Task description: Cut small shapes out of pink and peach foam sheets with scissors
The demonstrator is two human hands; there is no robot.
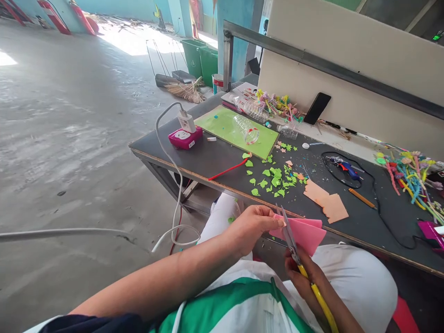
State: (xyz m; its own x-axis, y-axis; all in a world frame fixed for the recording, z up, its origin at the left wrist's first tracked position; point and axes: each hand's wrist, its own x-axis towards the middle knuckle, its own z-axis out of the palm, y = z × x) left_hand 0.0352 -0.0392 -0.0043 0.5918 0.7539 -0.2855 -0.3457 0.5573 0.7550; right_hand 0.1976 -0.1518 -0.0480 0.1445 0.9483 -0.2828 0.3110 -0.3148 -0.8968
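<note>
My left hand [258, 226] pinches the left end of a folded sheet of pink paper [308, 233] between thumb and fingers, just above my lap. Yellow-handled scissors [292, 245] are gripped in my right hand [303, 277]. Their metal blades point up and away, crossing the pink paper close to my left fingertips. Part of the right hand's fingers is hidden behind the handles. Beyond the table edge lie many green paper scraps [276, 178] and a peach piece of paper [335, 208] with a jagged edge.
On the dark table [229, 185] are a lime-green board [215, 122] with a cut plastic bottle [245, 128], a blue glue gun [350, 171] with its cord, a pink power cube [185, 138], a phone [317, 108] and colourful pipe-cleaner flowers [412, 175]. A white cable [176, 166] hangs off the left edge.
</note>
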